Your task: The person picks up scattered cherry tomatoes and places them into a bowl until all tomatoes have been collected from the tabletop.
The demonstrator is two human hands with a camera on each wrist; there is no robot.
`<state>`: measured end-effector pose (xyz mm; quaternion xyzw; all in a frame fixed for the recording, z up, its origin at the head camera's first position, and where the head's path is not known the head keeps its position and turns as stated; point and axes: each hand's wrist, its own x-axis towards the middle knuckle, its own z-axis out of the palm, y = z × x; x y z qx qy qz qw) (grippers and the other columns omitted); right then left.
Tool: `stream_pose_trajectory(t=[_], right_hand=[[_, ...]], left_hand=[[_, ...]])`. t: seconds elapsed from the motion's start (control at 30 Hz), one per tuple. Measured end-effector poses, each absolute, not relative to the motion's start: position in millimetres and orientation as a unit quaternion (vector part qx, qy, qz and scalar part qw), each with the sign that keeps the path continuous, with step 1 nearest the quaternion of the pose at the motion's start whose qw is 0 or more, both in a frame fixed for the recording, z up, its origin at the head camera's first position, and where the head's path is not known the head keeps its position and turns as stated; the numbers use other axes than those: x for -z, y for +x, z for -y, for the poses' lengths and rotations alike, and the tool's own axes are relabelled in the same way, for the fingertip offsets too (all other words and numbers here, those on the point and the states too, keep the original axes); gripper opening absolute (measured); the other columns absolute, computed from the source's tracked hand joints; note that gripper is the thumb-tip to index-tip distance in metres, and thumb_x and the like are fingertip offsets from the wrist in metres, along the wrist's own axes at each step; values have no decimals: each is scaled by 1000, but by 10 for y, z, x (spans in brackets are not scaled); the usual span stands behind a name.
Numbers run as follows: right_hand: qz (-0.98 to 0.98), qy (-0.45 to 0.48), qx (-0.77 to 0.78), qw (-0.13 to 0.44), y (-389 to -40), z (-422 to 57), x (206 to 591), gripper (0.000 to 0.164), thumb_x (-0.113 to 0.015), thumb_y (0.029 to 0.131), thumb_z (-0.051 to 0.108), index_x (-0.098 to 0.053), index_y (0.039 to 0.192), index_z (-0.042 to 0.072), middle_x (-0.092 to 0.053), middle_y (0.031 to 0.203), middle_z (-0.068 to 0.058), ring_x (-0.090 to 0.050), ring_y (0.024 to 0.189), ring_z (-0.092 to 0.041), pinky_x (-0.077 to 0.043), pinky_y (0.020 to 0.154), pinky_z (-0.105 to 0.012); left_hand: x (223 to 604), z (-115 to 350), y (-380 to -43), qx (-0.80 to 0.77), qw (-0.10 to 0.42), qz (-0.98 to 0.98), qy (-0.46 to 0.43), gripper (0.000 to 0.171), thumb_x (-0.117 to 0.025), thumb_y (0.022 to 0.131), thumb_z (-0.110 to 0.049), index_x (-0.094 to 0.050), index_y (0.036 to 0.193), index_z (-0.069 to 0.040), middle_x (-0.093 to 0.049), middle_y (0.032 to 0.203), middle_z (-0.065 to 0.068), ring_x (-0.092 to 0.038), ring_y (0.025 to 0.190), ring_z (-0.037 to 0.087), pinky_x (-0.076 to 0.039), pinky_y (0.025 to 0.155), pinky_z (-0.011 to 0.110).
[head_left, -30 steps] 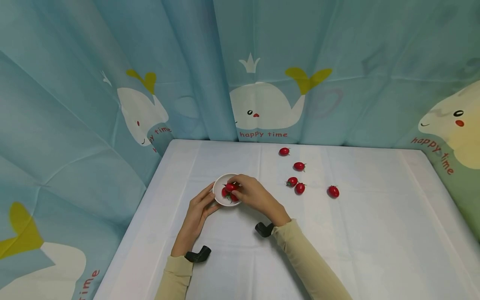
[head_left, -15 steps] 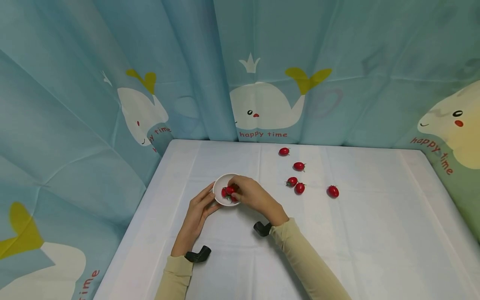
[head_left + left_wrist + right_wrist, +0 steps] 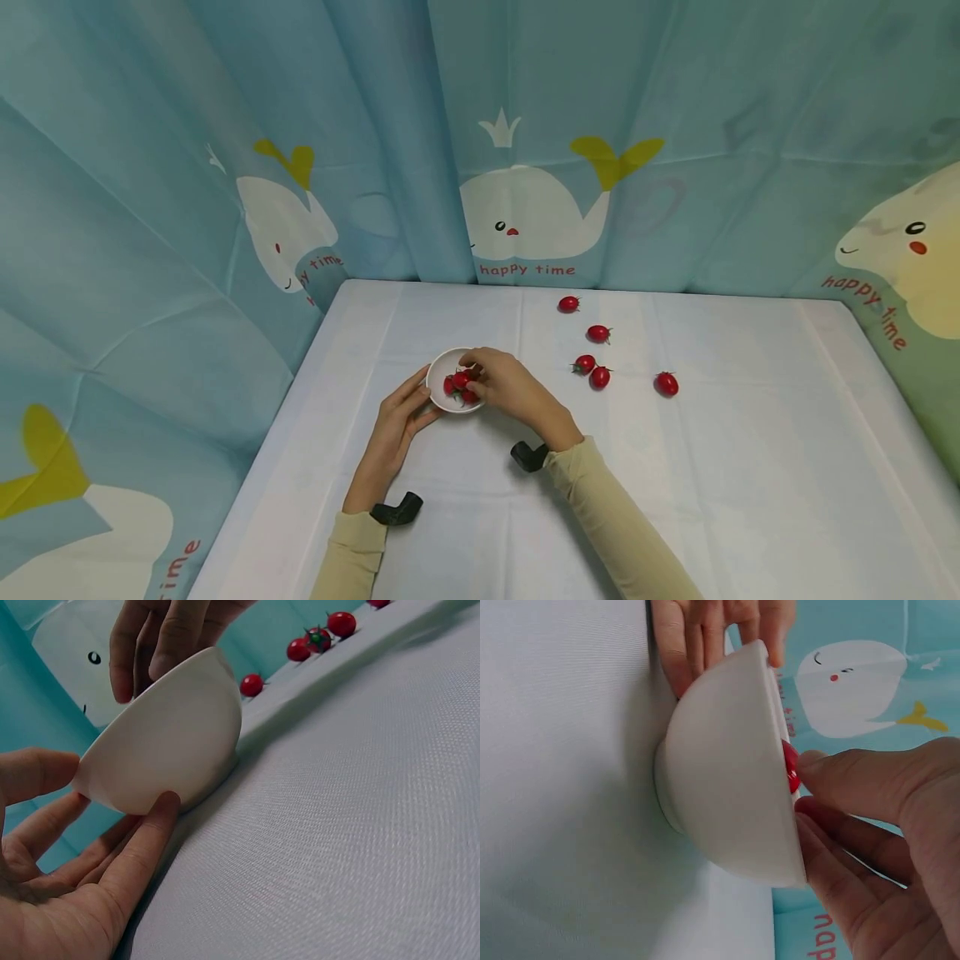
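The tomatoes [image 3: 460,380] sit inside the bowl [image 3: 442,368], left of and nearer to your right hand [image 3: 512,388]; whether it pinches one cannot be told. Your left hand [image 3: 396,422] grips the bowl's left side.

Both arms wear long, plain sleeves of pale khaki cloth; the left sleeve [image 3: 348,554] has a crease running round it near the cuff, while the right sleeve [image 3: 618,525] is softly wrinkled at its cuff. At each wrist sits a stubby black piece: the left wrist piece [image 3: 399,509] is bent, the right wrist piece [image 3: 528,456] blunt-ended. All visible fingers [image 3: 135,866] are bare.
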<state>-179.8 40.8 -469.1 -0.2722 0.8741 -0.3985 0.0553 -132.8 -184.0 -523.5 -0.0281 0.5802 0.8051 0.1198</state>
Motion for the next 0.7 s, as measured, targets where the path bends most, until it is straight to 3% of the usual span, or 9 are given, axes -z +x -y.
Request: stream_pose_trajectory(t=[0.33,0.7], right_hand=[[-832,-236,500,43,-1798,-565,4756,35,-72,98,6,-65,132,2,-70,128,-17,-69,114,-27,-63,103,-41],[-806,-164,568,35,-1735,-850,4836,44,-71,98,6,-61,140,7,-69,134,-13,-67,123,-29,-61,105,-41]], left_hand=[[5243,1837,-1333,-805,118,-581,-27,53,-50,110,-11,-38,162,-9,-27,171,12,-36,154,32,-60,104,31],[5243,1837,-1330,-806,120,-579,-25,54,-50,110,-11,-37,162,-9,-28,171,13,-36,154,34,-58,105,31]])
